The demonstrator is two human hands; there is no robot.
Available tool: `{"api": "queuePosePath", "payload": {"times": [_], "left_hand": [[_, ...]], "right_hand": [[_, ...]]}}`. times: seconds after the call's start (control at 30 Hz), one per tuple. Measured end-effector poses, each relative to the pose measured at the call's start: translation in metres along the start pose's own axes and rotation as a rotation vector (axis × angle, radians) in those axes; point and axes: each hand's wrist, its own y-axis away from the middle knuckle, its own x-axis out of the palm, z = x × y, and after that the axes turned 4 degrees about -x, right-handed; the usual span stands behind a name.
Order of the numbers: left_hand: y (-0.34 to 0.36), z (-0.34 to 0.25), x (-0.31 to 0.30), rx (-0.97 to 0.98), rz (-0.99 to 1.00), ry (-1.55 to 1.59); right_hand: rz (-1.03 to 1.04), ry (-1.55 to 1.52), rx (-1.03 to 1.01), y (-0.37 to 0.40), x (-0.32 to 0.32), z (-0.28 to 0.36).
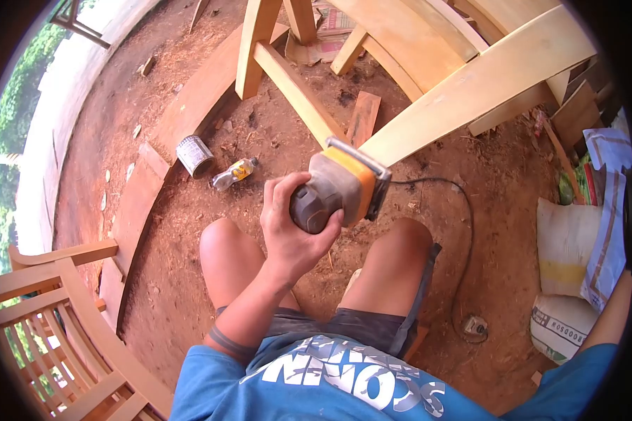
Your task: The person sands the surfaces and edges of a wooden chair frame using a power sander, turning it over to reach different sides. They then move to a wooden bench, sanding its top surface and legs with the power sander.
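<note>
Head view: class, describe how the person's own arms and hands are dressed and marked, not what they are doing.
The left hand is bare: no glove or watch shows. The left arm is bare up to a dark band just below a short blue sleeve. The right arm is also bare below a blue right sleeve; its hand is out of view.

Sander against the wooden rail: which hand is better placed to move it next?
Likely left. The left hand wraps the sander, pressed against the wooden rail; the right forearm leaves the frame, hand unseen.
</note>
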Motion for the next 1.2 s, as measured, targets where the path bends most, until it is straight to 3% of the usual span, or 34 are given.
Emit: {"api": "queuePosePath", "payload": {"times": [0.13,0.23,0.37,0.57,0.67,0.93,1.2], "left_hand": [[-0.036,-0.034,-0.001,0.026,-0.017,0.034],[-0.034,-0.024,-0.004,-0.24,-0.045,0.088],[0.004,0.058,-0.002,-0.512,-0.073,0.221],[0.054,0.135,-0.001,-1.106,-0.134,0.456],[0.065,0.132,0.003,-0.977,-0.135,0.408],[0.017,0.015,0.001,-0.171,-0.007,0.006],[-0.067,-0.089,-0.002,0.289,0.014,-0.022]], "right_hand": [[0.009,-0.002,0.011,0.002,0.007,0.003],[0.013,-0.021,0.016,0.001,0.013,0.004],[0.014,-0.01,0.023,0.002,0.006,-0.005],[-0.01,0.002,0.033,0.002,0.009,-0.01],[-0.017,0.022,0.033,0.004,0.004,-0.012],[-0.007,0.086,0.038,0.011,-0.007,-0.004],[-0.009,0.153,0.039,0.006,-0.012,0.003]]}}
